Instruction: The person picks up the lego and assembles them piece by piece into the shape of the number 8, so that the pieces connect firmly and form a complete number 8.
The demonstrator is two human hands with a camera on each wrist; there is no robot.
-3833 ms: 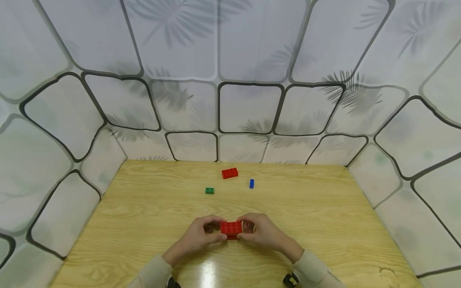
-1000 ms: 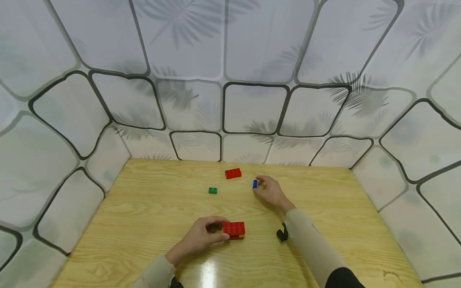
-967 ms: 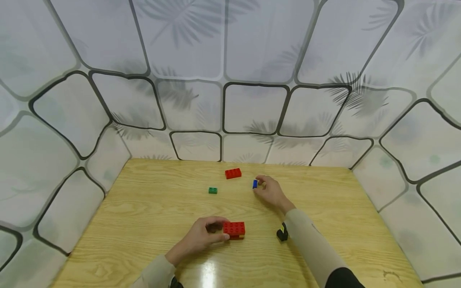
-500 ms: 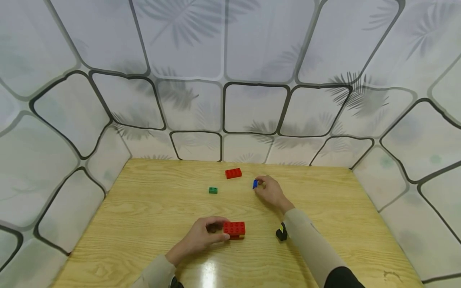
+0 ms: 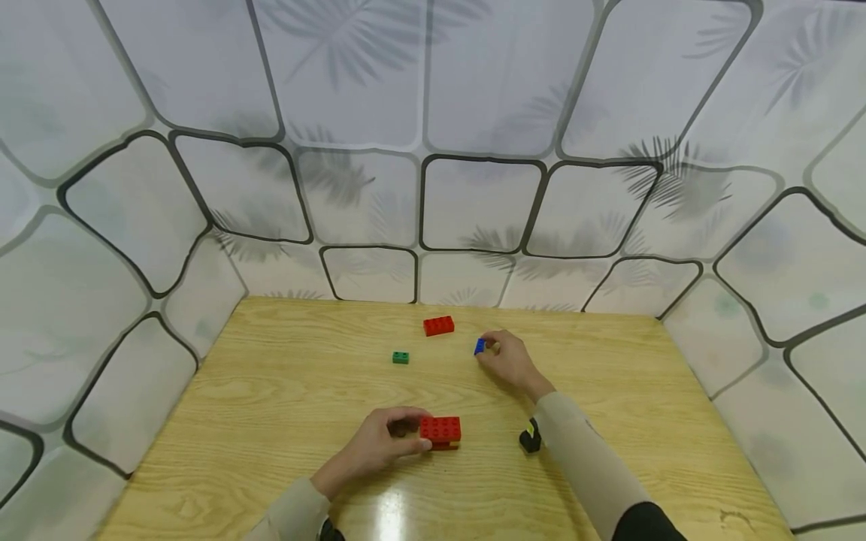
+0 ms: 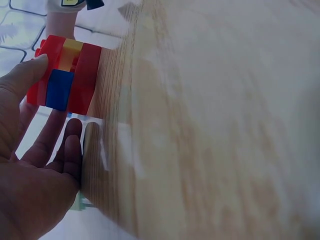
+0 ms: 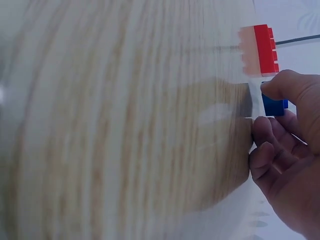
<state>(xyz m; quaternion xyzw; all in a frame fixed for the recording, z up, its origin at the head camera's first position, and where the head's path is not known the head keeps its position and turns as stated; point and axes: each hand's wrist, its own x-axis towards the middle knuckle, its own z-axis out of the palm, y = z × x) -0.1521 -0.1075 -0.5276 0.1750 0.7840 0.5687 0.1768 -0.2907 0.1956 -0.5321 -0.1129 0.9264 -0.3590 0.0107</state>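
And the action has split in two; the right hand (image 5: 510, 363), which a few seconds ago was on the stack beside its partner, is now out at the small blue plastic brick (image 5: 479, 346), pinching it between thumb and fingers, the grip narrow; in the last half second the brick has tipped a little, and the right-wrist view seems to show a thin gap between it and its reflection, so I judge it is just coming off the pale wood-grain counter (image 5: 304, 361); the left hand (image 5: 372, 443) keeps its hold on the left end of the stack of plastic bricks (image 5: 441, 430), thumb on the near side, fingers behind; that stack stands on the counter nearest the person, studded red on top, red at the bottom, with a yellow brick (image 6: 71, 54) and a blue block (image 6: 60, 90) sandwiched between; the loose red studded brick (image 5: 438, 325) and the little green studded brick (image 5: 401, 358) have not budged, both apart from the hands; what it means, as I read it: the work has passed from two-handed handling to fetching one piece while the stack is steadied
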